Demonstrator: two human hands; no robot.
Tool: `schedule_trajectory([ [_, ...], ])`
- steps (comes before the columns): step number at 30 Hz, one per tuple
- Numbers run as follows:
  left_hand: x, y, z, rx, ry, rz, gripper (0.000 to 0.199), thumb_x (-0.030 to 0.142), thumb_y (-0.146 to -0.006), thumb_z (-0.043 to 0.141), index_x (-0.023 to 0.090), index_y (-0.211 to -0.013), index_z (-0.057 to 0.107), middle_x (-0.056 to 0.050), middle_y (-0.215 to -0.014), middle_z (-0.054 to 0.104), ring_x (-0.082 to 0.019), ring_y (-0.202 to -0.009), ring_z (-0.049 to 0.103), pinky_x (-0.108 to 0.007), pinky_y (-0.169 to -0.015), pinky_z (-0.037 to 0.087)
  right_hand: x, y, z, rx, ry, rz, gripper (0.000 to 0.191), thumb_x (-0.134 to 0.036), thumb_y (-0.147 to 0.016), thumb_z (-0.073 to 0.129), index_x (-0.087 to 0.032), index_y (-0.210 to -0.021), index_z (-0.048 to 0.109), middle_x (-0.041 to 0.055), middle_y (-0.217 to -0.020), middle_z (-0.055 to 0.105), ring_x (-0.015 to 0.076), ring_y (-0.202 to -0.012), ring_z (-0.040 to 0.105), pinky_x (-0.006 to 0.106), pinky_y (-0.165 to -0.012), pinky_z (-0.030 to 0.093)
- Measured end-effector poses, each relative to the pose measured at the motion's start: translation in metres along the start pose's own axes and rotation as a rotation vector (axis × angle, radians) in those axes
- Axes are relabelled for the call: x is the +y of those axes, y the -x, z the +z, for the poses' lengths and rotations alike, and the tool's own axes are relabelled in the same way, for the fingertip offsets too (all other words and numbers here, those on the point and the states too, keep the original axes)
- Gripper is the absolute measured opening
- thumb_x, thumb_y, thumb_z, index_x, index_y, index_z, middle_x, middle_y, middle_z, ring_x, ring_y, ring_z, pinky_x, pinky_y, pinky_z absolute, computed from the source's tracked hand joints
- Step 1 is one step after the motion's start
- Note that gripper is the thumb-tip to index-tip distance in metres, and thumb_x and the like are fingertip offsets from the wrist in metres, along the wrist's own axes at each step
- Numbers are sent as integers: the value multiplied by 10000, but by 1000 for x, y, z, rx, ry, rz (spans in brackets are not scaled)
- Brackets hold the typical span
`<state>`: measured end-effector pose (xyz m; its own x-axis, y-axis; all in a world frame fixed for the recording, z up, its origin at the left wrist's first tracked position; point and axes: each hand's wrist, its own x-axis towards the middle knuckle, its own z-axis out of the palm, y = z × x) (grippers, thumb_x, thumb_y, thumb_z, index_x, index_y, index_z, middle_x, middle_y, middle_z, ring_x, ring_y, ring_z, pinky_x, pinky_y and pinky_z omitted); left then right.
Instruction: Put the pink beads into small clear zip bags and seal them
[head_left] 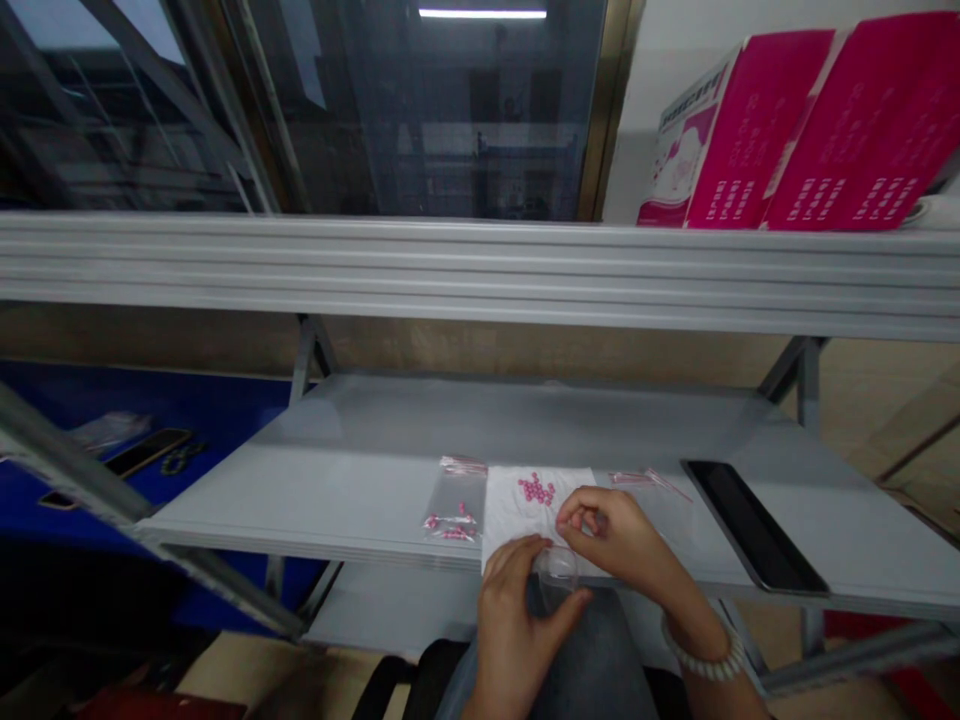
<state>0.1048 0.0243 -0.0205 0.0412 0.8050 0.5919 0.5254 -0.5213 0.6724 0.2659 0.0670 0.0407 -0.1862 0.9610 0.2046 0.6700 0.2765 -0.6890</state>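
My left hand (517,610) curls its fingers and thumb around a small clear round container (557,567) at the front edge of the shelf. Just above it, my right hand (611,530) is closed in a pinch, and what its fingertips hold is too small to make out. Pink beads (536,489) lie in a loose cluster on a white paper sheet (506,515), a little beyond both hands. To the left, a clear zip bag (454,500) has several pink beads in it. Partly behind my right hand lies another clear zip bag (660,500).
A black tablet-like slab (754,525) lies on the grey shelf (360,450) at the right. A thick grey rail (450,265) crosses above, with pink boxes (780,130) on top. On a blue surface (247,400) at left rests a dark phone-like thing (146,452).
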Motion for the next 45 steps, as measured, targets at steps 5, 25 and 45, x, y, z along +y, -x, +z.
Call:
schedule_trajectory([
  [5, 2, -2, 0, -11, 0, -42, 386, 280, -690, 838, 187, -1036, 696, -105, -1004, 768, -306, -926, 728, -496, -809, 611, 1, -6, -2, 12, 11, 3, 107, -146, -778, 629, -195, -740, 716, 8, -708, 722, 161, -670, 654, 227, -613, 466],
  [25, 4, -3, -2, -5, 23, -29, 368, 275, -703, 823, 194, -1037, 693, -97, -995, 774, -298, -918, 733, -479, -801, 615, 0, 7, -3, -64, -79, -66, 118, -185, -771, 629, -212, -732, 736, -9, -707, 724, 144, -632, 644, 210, -560, 474],
  [45, 3, -2, -2, -7, 0, -5, 347, 254, -717, 818, 194, -1036, 696, -94, -1004, 776, -290, -923, 736, -476, -810, 621, 18, -43, 14, -16, 296, 52, 320, -12, -763, 557, -173, -961, 750, 92, -943, 758, 220, -870, 677, 273, -793, 443],
])
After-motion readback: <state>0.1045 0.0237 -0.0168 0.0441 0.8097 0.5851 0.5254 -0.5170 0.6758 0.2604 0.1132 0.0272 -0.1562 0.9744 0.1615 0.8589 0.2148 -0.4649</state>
